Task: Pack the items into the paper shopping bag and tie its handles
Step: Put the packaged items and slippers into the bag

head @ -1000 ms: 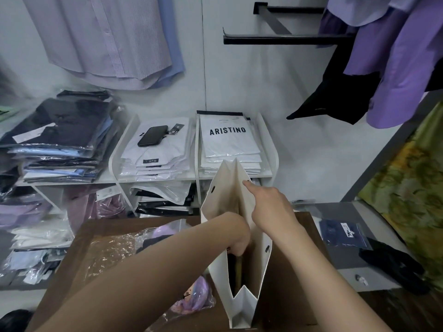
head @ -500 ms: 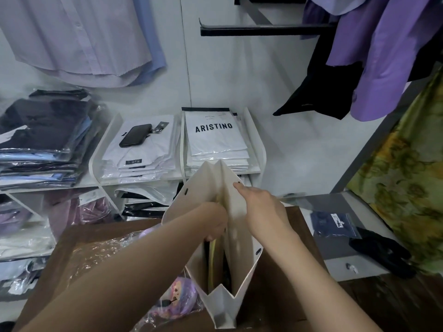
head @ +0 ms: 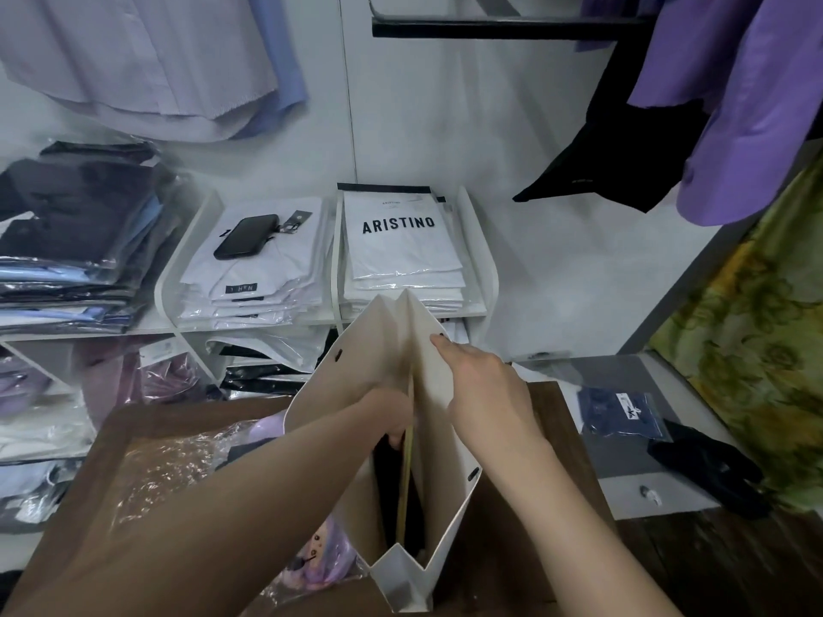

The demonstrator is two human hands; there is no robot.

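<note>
Here, the left hand [head: 392, 414] is sunk wrist-deep into the mouth of the white paper shopping bag [head: 352, 349], knuckles up. Its fingers curl downward beside a thin tan edge [head: 406, 483] that stands upright inside the bag, but shadow hides whether they grip anything. The right hand [head: 487, 394] lies at the left hand's 3 o'clock, on the rim of the bag's right wall. Its fingers stretch almost straight toward 11 o'clock along the paper and its thumb is out of sight. Only the tan edge and that wall part the two hands.

The bag stands upright on the brown bench [head: 507, 549], its mouth open and dark goods [head: 387, 492] low inside it. At the bag's 9 o'clock a crumpled clear wrap [head: 165, 474] lies on the bench. At its 7 o'clock a purple packet [head: 320, 558] touches the bag's foot.

Toward 12 o'clock, beyond the bench, a white shelf [head: 483, 260] carries a pack lettered ARISTINO [head: 396, 242], and a black phone [head: 246, 236] lies on the neighbouring stack. At 3 o'clock a blue packet [head: 621, 411] and a black cloth [head: 708, 474] lie on a gray ledge [head: 623, 465].
</note>
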